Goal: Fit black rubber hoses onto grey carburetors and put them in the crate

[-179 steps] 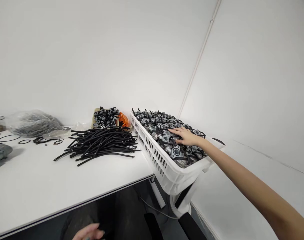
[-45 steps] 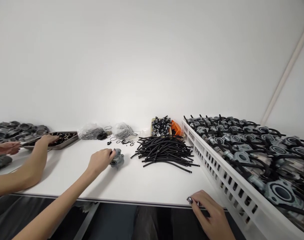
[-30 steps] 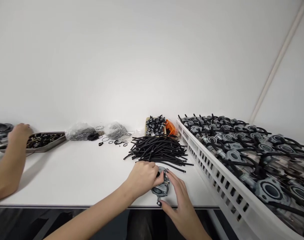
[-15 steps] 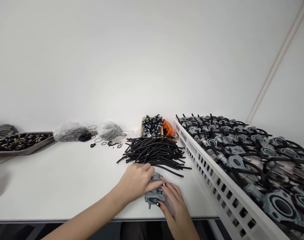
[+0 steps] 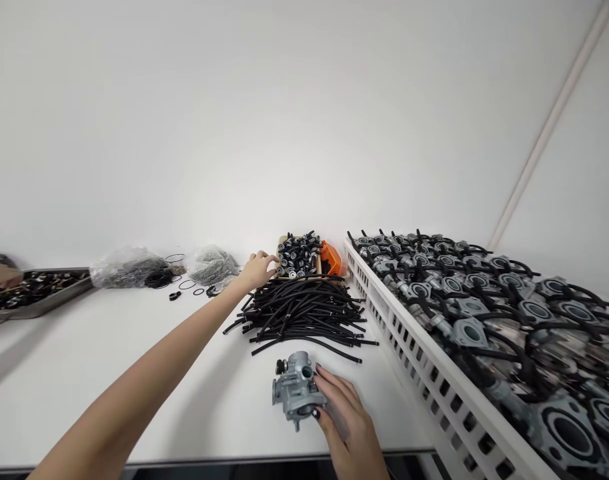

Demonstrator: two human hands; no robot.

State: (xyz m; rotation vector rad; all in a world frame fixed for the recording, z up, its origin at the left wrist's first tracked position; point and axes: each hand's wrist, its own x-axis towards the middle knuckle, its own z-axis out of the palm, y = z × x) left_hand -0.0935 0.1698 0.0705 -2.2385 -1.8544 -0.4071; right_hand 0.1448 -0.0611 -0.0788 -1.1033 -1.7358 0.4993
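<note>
A grey metal carburetor [image 5: 298, 390] stands near the table's front edge, and my right hand [image 5: 348, 421] grips its right side between thumb and fingers. A dark knurled screw shows at its upper left. My left hand [image 5: 259, 268] is stretched out to the left edge of a cream-coloured bin [image 5: 280, 241] heaped with small black-and-grey capped parts [image 5: 298, 255]. Its fingers look apart, with nothing visible between them. Below the bin lies a pile of short black rubber hoses [image 5: 304, 310], partly behind my left wrist.
At right, a white slotted basket [image 5: 419, 353] holds rows of carburetors [image 5: 471, 331] with hoses. An orange bin [image 5: 333, 259] adjoins the cream one. Plastic bags [image 5: 129, 265] and black rings [image 5: 199, 291] lie farther left. Another person's hand [image 5: 1, 274] is over a metal tray [image 5: 59, 300].
My left hand has left the carburetor and moved up to the cream bin. My right hand keeps hold of the carburetor, now showing more fully. Another person's hand has appeared over the left tray.
</note>
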